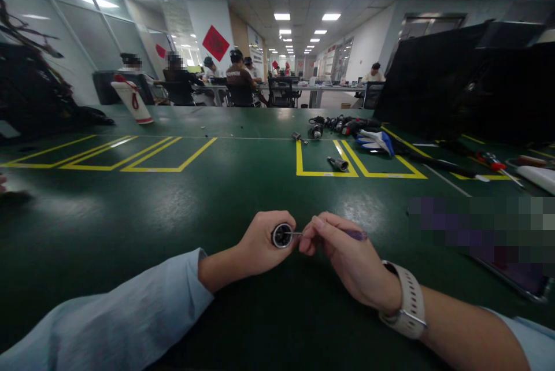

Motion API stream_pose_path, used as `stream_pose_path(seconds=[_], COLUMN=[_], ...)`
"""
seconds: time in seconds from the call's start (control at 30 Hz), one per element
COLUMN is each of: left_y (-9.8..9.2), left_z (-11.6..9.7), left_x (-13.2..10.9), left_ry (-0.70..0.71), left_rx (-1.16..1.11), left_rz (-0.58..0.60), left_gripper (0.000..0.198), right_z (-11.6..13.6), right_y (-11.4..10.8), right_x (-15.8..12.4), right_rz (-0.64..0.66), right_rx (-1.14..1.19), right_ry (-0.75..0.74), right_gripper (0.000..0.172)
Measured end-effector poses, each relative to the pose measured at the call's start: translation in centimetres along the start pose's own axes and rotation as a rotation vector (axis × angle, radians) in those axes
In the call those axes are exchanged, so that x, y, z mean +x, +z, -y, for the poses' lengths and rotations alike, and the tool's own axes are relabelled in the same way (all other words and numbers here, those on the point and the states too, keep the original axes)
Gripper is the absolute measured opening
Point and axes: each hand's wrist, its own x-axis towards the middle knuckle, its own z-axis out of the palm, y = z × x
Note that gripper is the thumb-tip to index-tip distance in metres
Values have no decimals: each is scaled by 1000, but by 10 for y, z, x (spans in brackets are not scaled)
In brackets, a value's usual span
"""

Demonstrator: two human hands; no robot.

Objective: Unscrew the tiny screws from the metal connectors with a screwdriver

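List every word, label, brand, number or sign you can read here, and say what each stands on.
"PUMPKIN": back of a brown shirt; first letter faint.
Too small or blurred to read: red diamond sign, background wall lettering, tiny labels on yellow tape.

One left hand (263,244), one right hand (352,261) — one cylinder (281,237), one purple-handled tool (358,235), one wristwatch (408,301)

Green tabletop (130,226) — yellow lines (307,174), metal fitting (338,164), red-handled screwdriver (493,161).

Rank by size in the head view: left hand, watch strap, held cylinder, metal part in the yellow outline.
1. Left hand
2. Watch strap
3. Cylinder and metal part, unranked: the hand hides part of the cylinder, which is nearer.
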Motion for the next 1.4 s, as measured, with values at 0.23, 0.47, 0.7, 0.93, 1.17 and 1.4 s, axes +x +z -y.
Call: stream_pose_path(seconds=[0.23,0.47,0.7,0.93,1.17,1.4], left_y=[0,1,2,-1,-1,-3], left_z=[0,-3,-4,-5,-7,-5], left_x=[-1,-1,-2,0,1,1], left_ry=[3,-9,-53,-56,-73,-87], left_rx=[-10,-8,43,54,31,-31], left_rz=[-2,33,20,-9,-44,-81], left_gripper=[8,11,10,8,11,13], right_z=[3,5,1,1,-3,-2], right_y=[0,-1,-3,2,1,-1], right_x=[3,2,2,1,2,0], right_rz=[-9,8,3,-34,-50,71], right_rx=[151,81,37,56,189,18], right_ry=[91,57,26,36,72,-59], right_gripper=[23,25,26,26,24,21])
